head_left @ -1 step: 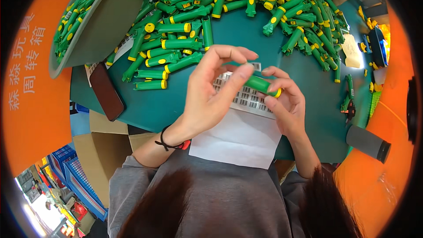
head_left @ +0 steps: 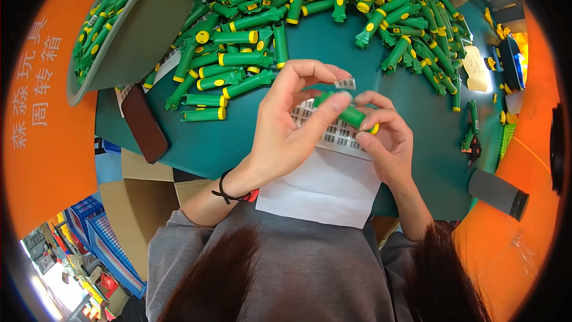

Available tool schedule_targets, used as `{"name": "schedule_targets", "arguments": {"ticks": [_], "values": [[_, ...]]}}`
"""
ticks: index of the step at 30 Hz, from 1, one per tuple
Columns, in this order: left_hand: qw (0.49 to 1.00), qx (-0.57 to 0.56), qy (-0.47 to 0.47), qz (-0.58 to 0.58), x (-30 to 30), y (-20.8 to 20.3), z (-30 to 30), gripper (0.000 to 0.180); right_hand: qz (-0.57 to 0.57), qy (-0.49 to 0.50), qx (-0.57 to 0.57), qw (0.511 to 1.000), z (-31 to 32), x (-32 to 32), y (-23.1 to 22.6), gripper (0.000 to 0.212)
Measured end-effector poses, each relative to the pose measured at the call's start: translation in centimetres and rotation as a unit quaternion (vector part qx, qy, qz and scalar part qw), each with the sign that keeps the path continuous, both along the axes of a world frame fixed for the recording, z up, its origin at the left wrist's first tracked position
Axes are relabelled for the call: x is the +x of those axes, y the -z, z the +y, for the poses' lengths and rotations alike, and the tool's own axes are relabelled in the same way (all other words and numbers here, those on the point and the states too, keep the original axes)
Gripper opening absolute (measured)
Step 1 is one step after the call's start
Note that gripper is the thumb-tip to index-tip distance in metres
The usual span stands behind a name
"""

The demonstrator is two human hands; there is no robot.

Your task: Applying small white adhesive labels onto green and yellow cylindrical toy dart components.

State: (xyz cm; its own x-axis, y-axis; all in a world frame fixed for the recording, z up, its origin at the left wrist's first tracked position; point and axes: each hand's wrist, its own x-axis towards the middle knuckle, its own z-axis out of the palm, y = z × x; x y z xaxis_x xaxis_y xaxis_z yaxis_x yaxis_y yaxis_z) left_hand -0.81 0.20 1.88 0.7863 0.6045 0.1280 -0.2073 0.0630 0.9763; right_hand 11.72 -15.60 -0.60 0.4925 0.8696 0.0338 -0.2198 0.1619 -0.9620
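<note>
Green bench [head_left: 429,161] is spanning mid-view; orange panels [head_left: 50,179] are flanking it; white light [head_left: 45,296] is glaring lower left.

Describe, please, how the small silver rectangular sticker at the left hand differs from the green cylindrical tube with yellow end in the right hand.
Look: the small silver rectangular sticker is thin with dark marks, while the green cylindrical tube is rounded with a yellow end.
Size: the sticker is much smaller than the tube.
Place: the sticker is at the left hand, the tube in the right hand.
Shared: both are at the person's fingers.
</note>
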Motion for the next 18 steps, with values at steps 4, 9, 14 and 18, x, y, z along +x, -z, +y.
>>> {"name": "schedule_targets", "arguments": {"ticks": [4, 9, 14, 18], "values": [[0.999, -0.005, 0.013, -0.033, 0.0, 0.9, -0.5, 0.039, 0.062, 0.061, 0.022, 0.996, 0.4, -1.1, -0.4, 0.036], [0.999, 0.034, -0.018, -0.024, -0.3, 0.5, -0.1, 0.029, 0.057, 0.047, 0.015, 0.997, -0.1, -0.7, 0.2, 0.037], [0.988, 0.145, 0.016, 0.048, -0.4, -1.7, -0.2, 0.010, 0.001, 0.048, 0.033, 0.998, -0.1, -0.7, 0.3, 0.040], [0.987, 0.139, 0.037, 0.075, -0.2, -1.5, -0.2, 0.010, 0.002, 0.042, 0.025, 0.999, -0.2, -0.7, 0.2, 0.041]]}}
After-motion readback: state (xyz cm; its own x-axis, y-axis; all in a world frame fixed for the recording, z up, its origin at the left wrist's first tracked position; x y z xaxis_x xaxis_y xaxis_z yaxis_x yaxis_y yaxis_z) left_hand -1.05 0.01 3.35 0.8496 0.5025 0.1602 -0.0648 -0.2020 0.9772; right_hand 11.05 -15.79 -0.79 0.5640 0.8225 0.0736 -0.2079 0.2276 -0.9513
